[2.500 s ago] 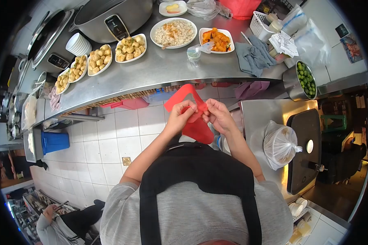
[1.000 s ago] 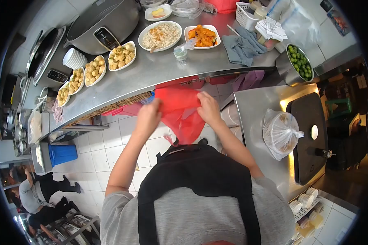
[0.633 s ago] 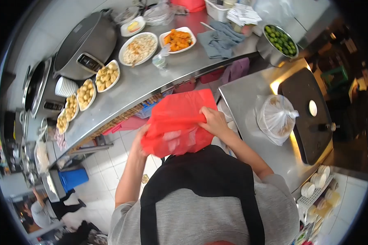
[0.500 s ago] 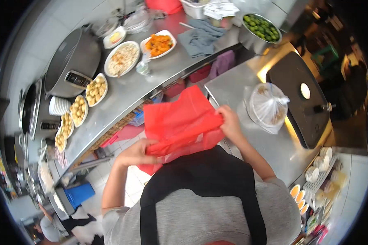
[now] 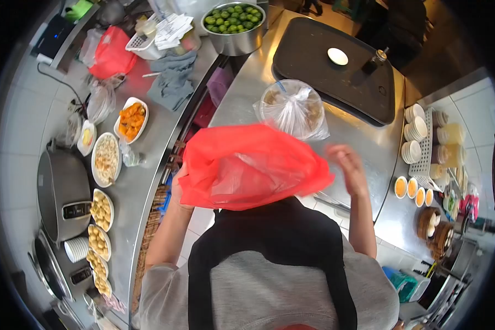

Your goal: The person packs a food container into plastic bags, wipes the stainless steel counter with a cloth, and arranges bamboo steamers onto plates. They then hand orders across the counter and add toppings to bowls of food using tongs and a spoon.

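Observation:
A red bag [image 5: 258,165] is spread in front of my chest, its mouth gaping so the creased inside shows. My left hand [image 5: 180,186] grips the bag's left edge, most of its fingers hidden behind the red material. Just off the bag's right end, my right hand [image 5: 347,165] is raised with its fingers apart and slightly blurred, holding nothing. Beyond the bag, a knotted clear plastic bag [image 5: 297,107] wraps a round container of brownish food on the steel counter [image 5: 234,104].
A black tray [image 5: 324,60] bears a small white dish [image 5: 337,56] and a dark bottle. A steel pot of green citrus fruits [image 5: 234,41] stands at the back. Food dishes and a grey cooker [image 5: 63,190] line the left counter; orange-filled cups [image 5: 412,188] sit at right.
My view has turned to the right, toward the counter with the knotted bag. The red bag has gone from flat and folded to opened out. My right hand has let go of it.

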The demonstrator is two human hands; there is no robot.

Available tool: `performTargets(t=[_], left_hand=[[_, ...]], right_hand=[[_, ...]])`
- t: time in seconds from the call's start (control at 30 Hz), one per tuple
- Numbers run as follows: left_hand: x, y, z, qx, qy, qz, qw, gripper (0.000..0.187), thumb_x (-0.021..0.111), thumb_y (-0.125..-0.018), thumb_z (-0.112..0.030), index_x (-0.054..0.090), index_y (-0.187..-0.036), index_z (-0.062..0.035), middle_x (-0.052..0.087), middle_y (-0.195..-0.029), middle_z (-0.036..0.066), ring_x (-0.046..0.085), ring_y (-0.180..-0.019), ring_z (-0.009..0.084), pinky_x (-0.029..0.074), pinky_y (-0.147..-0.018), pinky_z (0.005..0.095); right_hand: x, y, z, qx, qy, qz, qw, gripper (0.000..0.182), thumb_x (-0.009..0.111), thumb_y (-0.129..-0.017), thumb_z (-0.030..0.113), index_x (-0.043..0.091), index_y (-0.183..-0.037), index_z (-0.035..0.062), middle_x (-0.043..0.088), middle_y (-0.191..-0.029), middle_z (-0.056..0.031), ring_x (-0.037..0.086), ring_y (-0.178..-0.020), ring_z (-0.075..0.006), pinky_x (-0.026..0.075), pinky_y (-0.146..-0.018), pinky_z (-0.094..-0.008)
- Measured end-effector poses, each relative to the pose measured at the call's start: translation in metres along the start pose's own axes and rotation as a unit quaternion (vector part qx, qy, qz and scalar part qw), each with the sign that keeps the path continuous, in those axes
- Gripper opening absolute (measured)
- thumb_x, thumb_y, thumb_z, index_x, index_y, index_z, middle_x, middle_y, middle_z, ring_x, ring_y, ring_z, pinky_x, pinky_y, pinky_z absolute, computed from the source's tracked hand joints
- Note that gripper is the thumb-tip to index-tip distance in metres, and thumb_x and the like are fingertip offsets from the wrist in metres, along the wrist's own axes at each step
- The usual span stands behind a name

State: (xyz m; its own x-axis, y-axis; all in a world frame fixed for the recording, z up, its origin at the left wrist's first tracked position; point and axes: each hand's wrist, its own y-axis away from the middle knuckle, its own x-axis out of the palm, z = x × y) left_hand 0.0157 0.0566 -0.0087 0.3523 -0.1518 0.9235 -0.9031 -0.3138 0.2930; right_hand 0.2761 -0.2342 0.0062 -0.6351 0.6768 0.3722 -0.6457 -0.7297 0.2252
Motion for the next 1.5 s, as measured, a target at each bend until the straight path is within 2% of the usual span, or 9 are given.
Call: performTargets(t=[0.1, 0.23, 0.43, 0.5, 0.57, 0.73, 1.1, 1.37, 1.5], left_hand=[[0.011, -0.025, 0.006, -0.091, -0.012, -0.003, 0.996, 0.047, 0.046, -0.091, -0.026, 0.036, -0.130, -0.0024, 0.044, -0.130, 0.016, 0.045, -0.117, 0.0310, 0.033, -0.101, 0.0448], [0.009, -0.042, 0.006, -0.196, 0.102, 0.003, 0.975, 0.046, 0.046, -0.090, -0.022, 0.036, -0.129, 0.0003, 0.045, -0.128, 0.018, 0.046, -0.115, 0.0319, 0.035, -0.100, 0.0456], [0.021, -0.053, -0.065, -0.173, -0.167, 0.024, 0.970, 0.055, 0.054, -0.086, -0.030, 0.036, -0.129, -0.0006, 0.046, -0.127, 0.017, 0.048, -0.114, 0.0288, 0.037, -0.098, 0.0435], [0.007, -0.067, -0.065, -0.210, -0.154, 0.000, 0.965, 0.054, 0.054, -0.086, -0.029, 0.036, -0.129, -0.0010, 0.046, -0.127, 0.017, 0.048, -0.115, 0.0287, 0.038, -0.097, 0.0439], [0.006, -0.071, -0.066, -0.200, -0.145, 0.005, 0.969, 0.054, 0.054, -0.087, -0.028, 0.036, -0.130, -0.0013, 0.046, -0.127, 0.016, 0.048, -0.115, 0.0286, 0.038, -0.097, 0.0440], [0.008, -0.076, -0.091, -0.173, -0.064, 0.037, 0.982, 0.052, 0.053, -0.087, -0.026, 0.036, -0.130, -0.0014, 0.046, -0.127, 0.016, 0.048, -0.114, 0.0298, 0.037, -0.098, 0.0447], [0.047, -0.108, -0.109, -0.080, -0.039, 0.082, 0.993, 0.049, 0.052, -0.086, -0.022, 0.038, -0.129, -0.0017, 0.048, -0.126, 0.016, 0.049, -0.113, 0.0311, 0.037, -0.097, 0.0457], [0.054, -0.179, -0.022, -0.230, 0.042, 0.121, 0.965, 0.042, 0.044, -0.090, -0.025, 0.041, -0.125, -0.0022, 0.051, -0.122, 0.017, 0.053, -0.108, 0.0314, 0.040, -0.095, 0.0456], [0.064, -0.213, 0.044, -0.305, 0.090, 0.183, 0.930, 0.040, 0.044, -0.090, -0.024, 0.043, -0.123, -0.0020, 0.053, -0.118, 0.017, 0.054, -0.106, 0.0318, 0.041, -0.094, 0.0457]], right_hand=[[0.057, 0.004, 0.038, -0.253, 0.106, 0.153, 0.949, 0.023, 0.044, -0.090, 0.019, 0.059, -0.093, 0.0002, 0.060, -0.101, -0.0170, 0.058, -0.093, -0.0263, 0.044, -0.084, -0.0377], [0.148, -0.050, -0.017, -0.126, 0.622, 0.210, 0.744, 0.025, 0.048, -0.086, 0.012, 0.052, -0.106, -0.0016, 0.058, -0.101, -0.0225, 0.056, -0.097, -0.0339, 0.044, -0.085, -0.0373], [0.102, -0.047, -0.042, -0.055, 0.674, 0.248, 0.694, 0.043, 0.058, -0.082, 0.019, 0.042, -0.117, 0.0007, 0.058, -0.104, -0.0176, 0.059, -0.091, -0.0282, 0.047, -0.075, -0.0373], [0.128, -0.053, 0.043, 0.020, 0.422, 0.391, 0.818, 0.050, 0.065, -0.077, 0.022, 0.043, -0.117, 0.0035, 0.058, -0.103, -0.0145, 0.057, -0.096, -0.0279, 0.046, -0.075, -0.0383], [0.093, -0.057, 0.058, 0.001, 0.330, 0.121, 0.936, 0.047, 0.071, -0.072, 0.024, 0.050, -0.110, 0.0049, 0.059, -0.101, -0.0109, 0.054, -0.100, -0.0257, 0.045, -0.076, -0.0388], [0.103, -0.109, 0.019, -0.372, 0.742, -0.197, 0.521, 0.020, 0.068, -0.069, 0.016, 0.060, -0.084, 0.0045, 0.058, -0.093, -0.0087, 0.052, -0.096, -0.0258, 0.040, -0.088, -0.0412], [0.051, -0.115, 0.041, -0.333, 0.574, -0.132, 0.736, 0.010, 0.060, -0.078, 0.008, 0.056, -0.080, 0.0000, 0.056, -0.085, -0.0154, 0.053, -0.079, -0.0319, 0.043, -0.070, -0.0376], [0.075, -0.051, 0.181, -0.413, 0.535, -0.281, 0.681, 0.019, 0.055, -0.088, 0.019, 0.056, -0.082, 0.0007, 0.050, -0.067, 0.0016, 0.046, -0.065, -0.0083, 0.039, -0.059, -0.0249], [0.088, -0.034, 0.215, -0.346, 0.425, -0.269, 0.792, 0.023, 0.055, -0.089, 0.026, 0.057, -0.083, 0.0038, 0.046, -0.067, 0.0082, 0.038, -0.061, -0.0012, 0.029, -0.052, -0.0183]])
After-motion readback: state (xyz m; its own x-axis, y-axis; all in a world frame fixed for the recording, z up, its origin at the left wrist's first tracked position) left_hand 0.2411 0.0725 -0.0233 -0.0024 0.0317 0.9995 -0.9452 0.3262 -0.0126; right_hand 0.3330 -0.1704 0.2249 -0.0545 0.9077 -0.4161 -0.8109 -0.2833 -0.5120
